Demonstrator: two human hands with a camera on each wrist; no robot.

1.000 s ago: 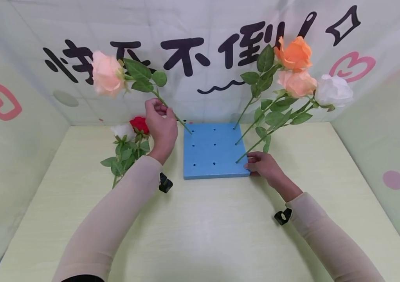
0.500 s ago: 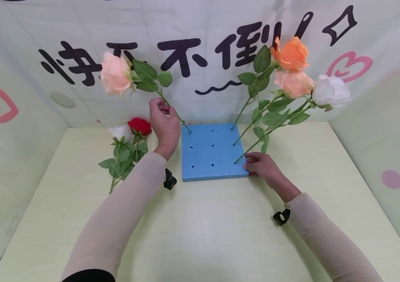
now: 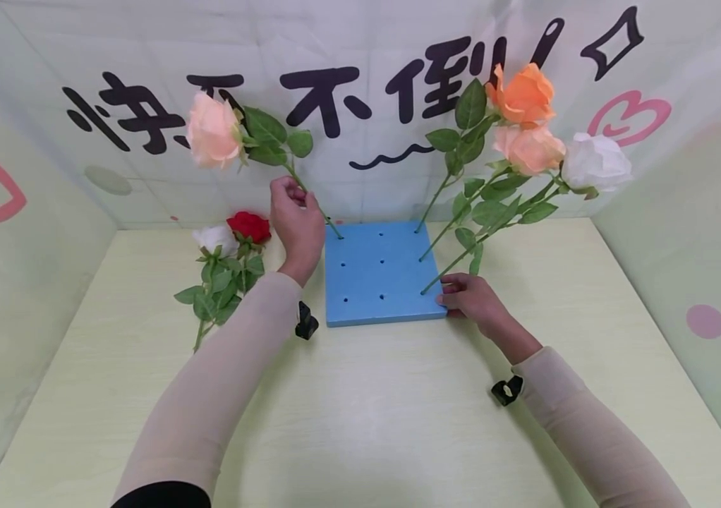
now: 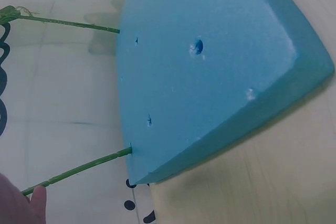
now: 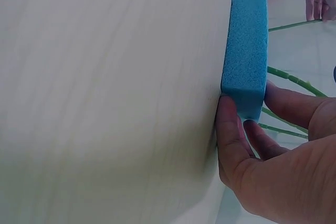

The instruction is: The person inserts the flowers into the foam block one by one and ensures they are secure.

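Observation:
My left hand pinches the green stem of a pale pink rose. The lower end of that stem stands in the far-left corner hole of a blue foam block. At the block's near-right corner, my right hand grips the edge; in the right wrist view its thumb lies on the top face and its fingers are at the side and underside. Along the block's right side stand an orange rose, a peach rose and a white rose, all leaning right.
A red rose and another white rose lie on the pale wooden table left of the block, partly behind the left forearm. Several bare holes show in the block. A printed cloth backdrop stands close behind it.
The left hand and the pink rose have shifted slightly right in the view, and the stem leans a little less. The right hand keeps its grip on the block's corner.

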